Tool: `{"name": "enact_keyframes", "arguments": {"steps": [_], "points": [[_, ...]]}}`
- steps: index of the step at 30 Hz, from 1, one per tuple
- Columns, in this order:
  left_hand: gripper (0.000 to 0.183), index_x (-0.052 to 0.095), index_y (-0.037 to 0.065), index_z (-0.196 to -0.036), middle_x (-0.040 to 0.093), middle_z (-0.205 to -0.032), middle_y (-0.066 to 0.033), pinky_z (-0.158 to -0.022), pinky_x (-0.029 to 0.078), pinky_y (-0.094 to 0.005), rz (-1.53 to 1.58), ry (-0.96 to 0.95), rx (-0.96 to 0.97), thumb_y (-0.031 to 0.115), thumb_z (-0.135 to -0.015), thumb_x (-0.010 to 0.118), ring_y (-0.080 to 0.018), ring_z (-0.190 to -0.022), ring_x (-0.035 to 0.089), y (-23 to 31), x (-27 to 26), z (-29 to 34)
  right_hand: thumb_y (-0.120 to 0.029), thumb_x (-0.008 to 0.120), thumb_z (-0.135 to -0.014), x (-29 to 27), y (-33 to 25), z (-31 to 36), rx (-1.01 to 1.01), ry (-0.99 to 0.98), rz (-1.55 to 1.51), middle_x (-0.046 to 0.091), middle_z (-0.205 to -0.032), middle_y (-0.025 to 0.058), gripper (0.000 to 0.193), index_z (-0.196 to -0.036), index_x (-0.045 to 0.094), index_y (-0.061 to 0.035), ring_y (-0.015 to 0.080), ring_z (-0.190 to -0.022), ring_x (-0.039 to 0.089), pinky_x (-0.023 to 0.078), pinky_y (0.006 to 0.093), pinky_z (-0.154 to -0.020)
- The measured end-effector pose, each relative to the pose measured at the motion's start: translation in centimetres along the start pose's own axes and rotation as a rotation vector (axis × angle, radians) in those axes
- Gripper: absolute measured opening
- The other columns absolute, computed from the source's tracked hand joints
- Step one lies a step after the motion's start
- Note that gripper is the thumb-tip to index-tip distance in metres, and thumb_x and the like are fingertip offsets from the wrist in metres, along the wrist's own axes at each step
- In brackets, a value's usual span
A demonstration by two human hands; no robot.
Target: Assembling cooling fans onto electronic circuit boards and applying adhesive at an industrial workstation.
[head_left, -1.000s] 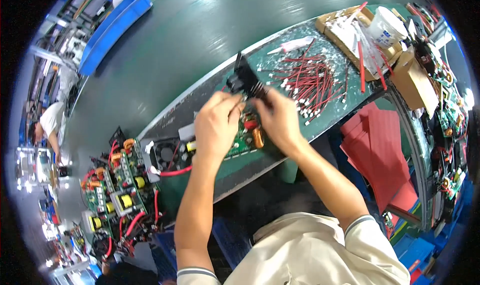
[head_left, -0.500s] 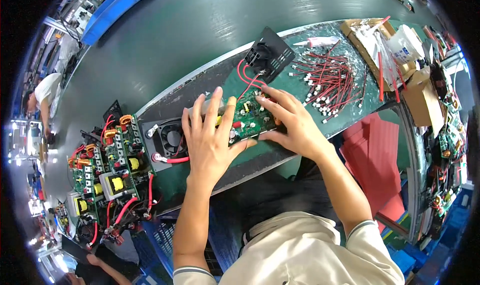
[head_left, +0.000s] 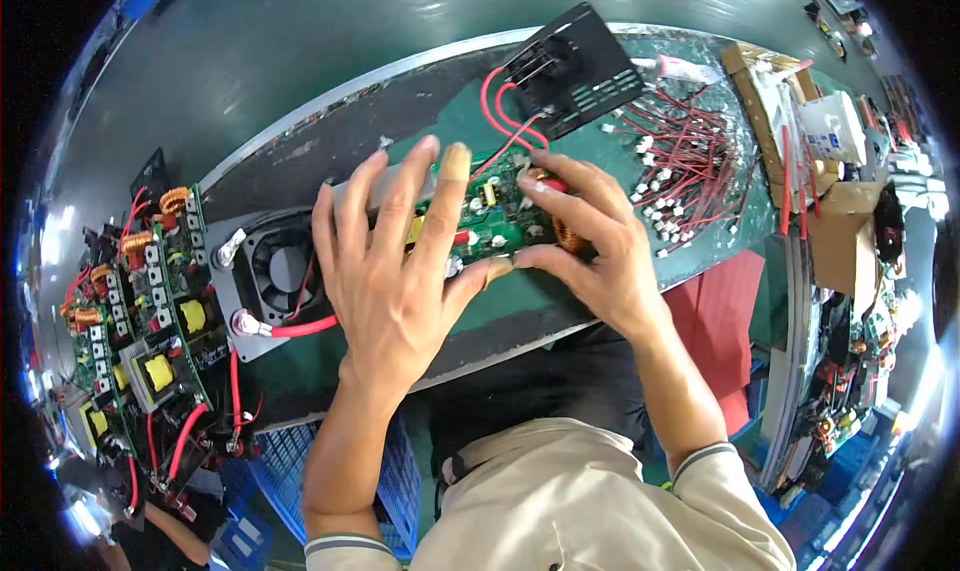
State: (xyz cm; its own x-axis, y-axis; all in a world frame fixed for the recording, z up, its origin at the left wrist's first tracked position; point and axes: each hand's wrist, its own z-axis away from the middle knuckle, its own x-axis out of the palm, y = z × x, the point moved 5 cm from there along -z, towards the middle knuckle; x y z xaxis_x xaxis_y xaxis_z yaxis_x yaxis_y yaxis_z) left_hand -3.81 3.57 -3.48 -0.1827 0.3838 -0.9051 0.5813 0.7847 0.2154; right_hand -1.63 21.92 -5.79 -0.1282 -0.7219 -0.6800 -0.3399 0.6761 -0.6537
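A green circuit board (head_left: 500,229) with yellow, red and copper-wound parts lies before me, partly hidden by my hands. My left hand (head_left: 385,276) spans its left part, fingers spread past the far side and thumb at the near edge. My right hand (head_left: 600,241) grips the right end between thumb and fingers, beside a copper coil (head_left: 570,233). A grey plate with a black fan (head_left: 280,271) stands at the board's left end, a thick red cable (head_left: 305,327) running from it under my left hand. Red wires (head_left: 492,106) lead to a black slotted panel (head_left: 575,71) beyond the board.
Several populated circuit boards (head_left: 150,321) stand at the left. Thin red-black wires with white connectors (head_left: 690,171) lie at the right, near a white tube (head_left: 690,70) and an open carton (head_left: 745,81). Red sheets (head_left: 715,321) hang below the bench edge; a blue crate (head_left: 395,481) is below left.
The whole view has shifted, with the fan and left-hand boards now further left and the bench closer. Both hands stay on the circuit board, with little change in their grip.
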Motion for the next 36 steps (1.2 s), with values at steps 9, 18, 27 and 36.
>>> {"name": "enact_keyframes", "arguments": {"steps": [9, 18, 27, 36], "points": [[0.093, 0.046, 0.002, -0.144, 0.041, -0.15, -0.0193, -0.111, 0.028, -0.0579, 0.108, 0.14, 0.052, 0.063, -0.078, 0.07, -0.0463, -0.135, 0.038, 0.6, -2.0, 2.4, -0.016, 0.078, -0.082, -8.2, -1.1, 4.1, -0.003, 0.16, -0.286, 0.065, -0.126, 0.0155, 0.045, -0.123, 0.065, -0.0039, 0.0312, -0.115, 0.063, 0.051, 0.0397, -0.096], [0.032, 0.061, -0.003, -0.119, 0.057, -0.118, -0.0195, -0.093, 0.045, -0.0461, 0.242, 0.188, -0.063, 0.007, -0.089, 0.067, -0.0369, -0.11, 0.056, 0.8, -1.0, 11.5, -0.019, 0.079, -0.078, -21.3, 8.3, 7.8, 0.251, 0.189, 0.937, 0.042, -0.147, 0.0189, 0.064, -0.138, 0.056, -0.0184, 0.0405, -0.134, 0.041, 0.036, 0.0492, -0.11], [0.026, 0.064, -0.003, -0.113, 0.058, -0.114, -0.0182, -0.088, 0.046, -0.047, 0.144, 0.222, -0.063, 0.007, -0.089, 0.067, -0.036, -0.103, 0.057, 1.6, 0.0, 10.5, -0.013, 0.069, -0.088, -26.6, 19.4, 5.1, 0.32, 0.719, 0.348, 0.069, -0.099, 0.0161, 0.02, -0.105, 0.07, -0.0036, 0.0307, -0.094, 0.068, 0.054, 0.0377, -0.081], [0.023, 0.065, -0.004, -0.109, 0.059, -0.112, -0.0171, -0.087, 0.047, -0.0466, 0.06, 0.201, -0.103, 0.005, -0.089, 0.067, -0.0356, -0.101, 0.057, 2.0, 0.1, 9.8, -0.017, 0.071, -0.088, -26.0, 18.6, 5.3, 0.504, 0.681, 0.137, 0.072, -0.087, 0.0098, 0.022, -0.104, 0.071, -0.0016, 0.0143, -0.078, 0.066, 0.053, 0.0288, -0.073]]}}
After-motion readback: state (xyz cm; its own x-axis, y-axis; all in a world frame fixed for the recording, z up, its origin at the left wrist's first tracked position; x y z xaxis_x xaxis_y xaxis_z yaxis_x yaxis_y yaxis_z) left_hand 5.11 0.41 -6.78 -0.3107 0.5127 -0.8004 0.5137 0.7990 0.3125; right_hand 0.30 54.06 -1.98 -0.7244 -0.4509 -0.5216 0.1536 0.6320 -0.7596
